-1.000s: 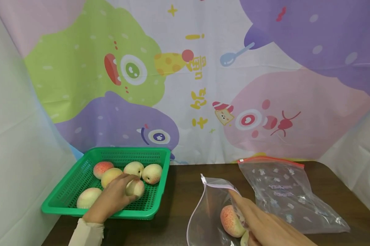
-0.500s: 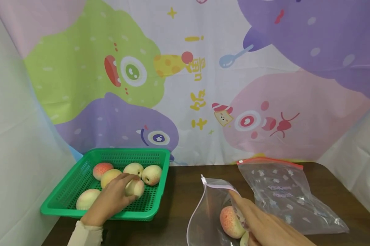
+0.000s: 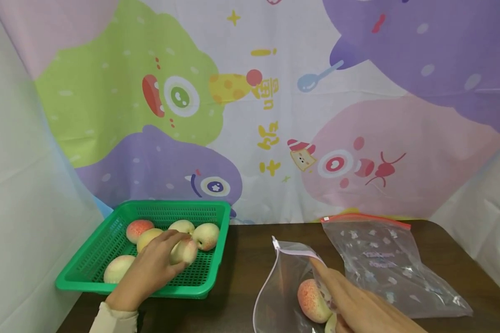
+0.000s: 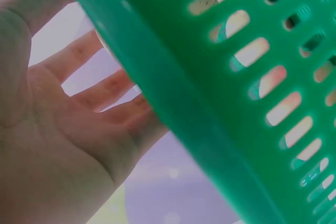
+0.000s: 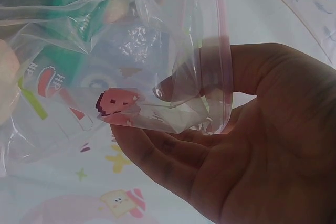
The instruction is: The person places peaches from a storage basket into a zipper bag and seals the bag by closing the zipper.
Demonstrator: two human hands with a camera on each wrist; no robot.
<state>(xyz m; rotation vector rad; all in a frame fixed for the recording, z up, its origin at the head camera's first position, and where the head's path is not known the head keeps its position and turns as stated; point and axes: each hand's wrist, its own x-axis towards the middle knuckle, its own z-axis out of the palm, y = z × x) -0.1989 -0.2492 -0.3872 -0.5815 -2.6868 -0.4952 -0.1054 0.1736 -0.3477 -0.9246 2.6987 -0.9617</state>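
Note:
In the head view my left hand [image 3: 148, 273] reaches into a green plastic basket [image 3: 179, 290] and grips a pale peach [image 3: 186, 252] between thumb and fingers. The left wrist view shows the palm of that hand, its fingertips hidden behind the basket's rim [image 4: 131, 40]. On the right, my right hand [image 3: 358, 303] pinches the edge of a clear zip bag [image 3: 268, 291], whose mouth gapes open. The thumb lies inside the bag's pink-edged mouth [image 5: 224, 82] in the right wrist view, fingers outside. A reddish peach [image 3: 312, 300] and part of a paler one [image 3: 330, 323] are inside the bag.
Several other peaches lie in the basket, among them a red one [image 3: 139, 231] and a pale one [image 3: 119, 269]. A second clear bag with a red zip [image 3: 393, 273] lies flat behind my right hand. A printed cloth [image 3: 275, 194] hangs behind the dark table [image 3: 241, 259].
My left hand shifts very slightly to the right with the gripped peach. The right hand and the bag hold their place.

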